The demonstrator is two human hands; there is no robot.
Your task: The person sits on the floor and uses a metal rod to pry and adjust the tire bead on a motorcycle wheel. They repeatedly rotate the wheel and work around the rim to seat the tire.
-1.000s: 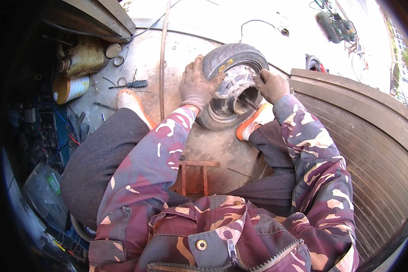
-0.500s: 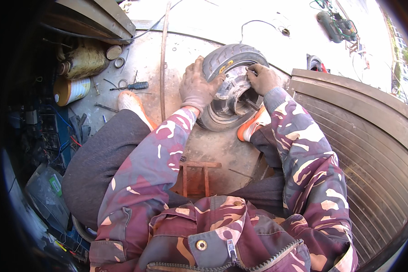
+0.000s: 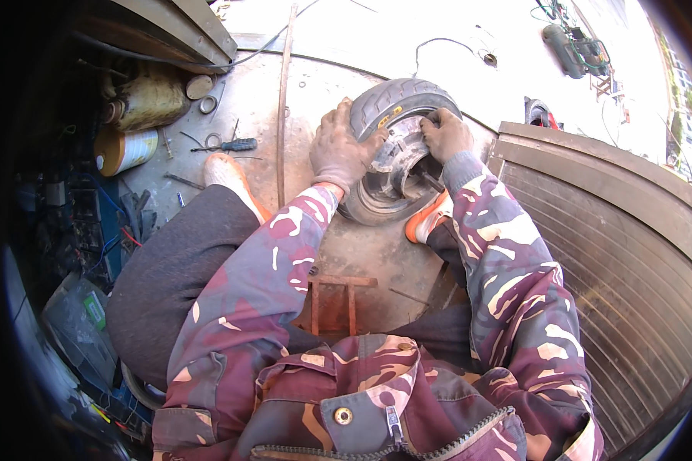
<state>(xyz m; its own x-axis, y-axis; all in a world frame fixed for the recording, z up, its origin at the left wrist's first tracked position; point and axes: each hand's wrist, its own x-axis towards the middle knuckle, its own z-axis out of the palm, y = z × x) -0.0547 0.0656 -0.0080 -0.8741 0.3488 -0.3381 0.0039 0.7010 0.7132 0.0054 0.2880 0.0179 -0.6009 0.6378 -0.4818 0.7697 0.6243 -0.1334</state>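
A small scooter wheel (image 3: 404, 150), its black tyre (image 3: 396, 94) fitted round a dirty metal rim, stands tilted on the floor between my feet. A short axle (image 3: 432, 181) sticks out of its hub. My left hand (image 3: 342, 150), in a soiled glove, grips the tyre's left side, with the thumb reaching in toward the rim. At the upper right, my right hand (image 3: 446, 135) is closed over the tyre and rim edge, its fingers curled. What lies beneath these right fingertips is hidden.
On the left lie a screwdriver (image 3: 238, 144), a yellowish tin (image 3: 127, 150) and a grimy canister (image 3: 152, 100). A long rod (image 3: 286, 100) runs along the floor. A rusty metal frame (image 3: 344, 282) sits before me; ribbed metal panelling (image 3: 607, 230) is on the right.
The whole view has shifted slightly. Both hands stay on the wheel, and the right hand's fingers have moved a little along the rim's upper right.
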